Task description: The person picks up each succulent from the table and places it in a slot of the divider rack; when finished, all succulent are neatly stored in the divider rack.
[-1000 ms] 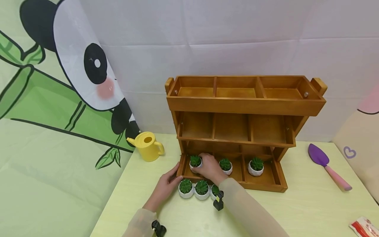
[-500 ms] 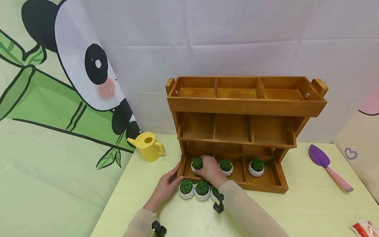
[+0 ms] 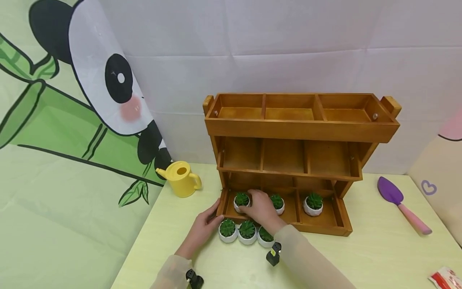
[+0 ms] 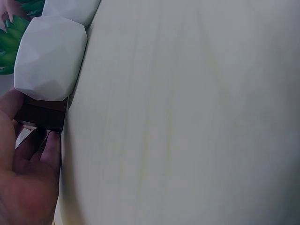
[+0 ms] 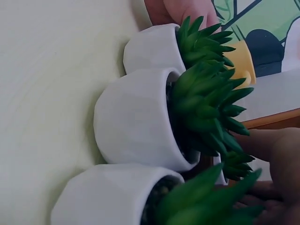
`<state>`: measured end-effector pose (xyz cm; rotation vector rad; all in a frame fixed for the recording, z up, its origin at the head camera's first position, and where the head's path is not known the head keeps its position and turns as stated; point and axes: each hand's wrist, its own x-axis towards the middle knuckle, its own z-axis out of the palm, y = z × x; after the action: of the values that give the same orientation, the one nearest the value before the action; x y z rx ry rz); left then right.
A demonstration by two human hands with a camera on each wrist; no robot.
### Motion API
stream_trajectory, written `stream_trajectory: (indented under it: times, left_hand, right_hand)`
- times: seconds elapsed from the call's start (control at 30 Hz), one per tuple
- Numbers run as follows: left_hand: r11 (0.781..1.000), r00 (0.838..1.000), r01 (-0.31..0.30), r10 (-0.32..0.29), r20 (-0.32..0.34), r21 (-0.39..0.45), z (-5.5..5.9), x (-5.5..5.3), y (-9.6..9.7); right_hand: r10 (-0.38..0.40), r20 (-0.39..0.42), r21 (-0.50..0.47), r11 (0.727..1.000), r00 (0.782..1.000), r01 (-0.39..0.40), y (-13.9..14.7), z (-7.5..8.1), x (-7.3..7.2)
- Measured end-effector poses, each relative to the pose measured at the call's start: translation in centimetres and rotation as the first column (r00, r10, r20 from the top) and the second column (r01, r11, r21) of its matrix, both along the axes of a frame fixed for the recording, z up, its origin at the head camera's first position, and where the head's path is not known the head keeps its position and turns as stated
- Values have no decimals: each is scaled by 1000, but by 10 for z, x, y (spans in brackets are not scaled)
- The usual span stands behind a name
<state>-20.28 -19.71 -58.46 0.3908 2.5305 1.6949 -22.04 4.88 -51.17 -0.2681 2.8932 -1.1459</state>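
Observation:
A brown wooden tiered shelf (image 3: 302, 129) stands against the backdrop. My left hand (image 3: 203, 225) holds the left front corner of its bottom tray, thumb on the front and fingers along the side. In the left compartment a small potted succulent (image 3: 242, 202) stands upright in a white pot. Just right of it is my right hand (image 3: 262, 208), fingers loosened around the pot, with the thumb near its front. A second potted succulent (image 3: 277, 203), partly hidden by that hand, sits in the middle compartment. A third potted succulent (image 3: 313, 204) occupies the right one.
Three more potted succulents (image 3: 247, 231) line up before the tray; the right sleeve partly overlaps the rightmost. A yellow watering can (image 3: 181, 179) stands to the left. Toward the right lie a purple trowel (image 3: 391, 190) with a pink handle and a red-and-white packet (image 3: 447, 277).
My right hand has shifted the left potted succulent slightly right within its compartment, then loosened and drawn a little right, uncovering more of the pot. My left hand stays at the corner.

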Motion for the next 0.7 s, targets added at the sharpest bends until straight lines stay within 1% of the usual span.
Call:
stream_trajectory:
  times: [0.17,0.27,0.4,0.5,0.7]
  left_hand:
    - [1000,1000,-6,6,-2,-1,0,0,0]
    - [1000,1000,-11,11,-4,-4,0,-1,0]
    - [1000,1000,-14,14,-2,-26,0,-1,-1]
    - [999,1000,-10,10,-3,-40,-1,-1,-1]
    - [1000,1000,-10,10,1,-28,-2,-1,0]
  right_hand:
    - [19,-34,-69,997,999,-21,13,-2,13]
    - [40,-44,-124,991,998,-45,20,-1,24]
    - [59,-77,-140,988,995,-70,30,-1,38]
    - [54,-99,-152,986,994,-68,38,-1,48]
    - [20,-113,-265,963,993,-49,56,-1,66]
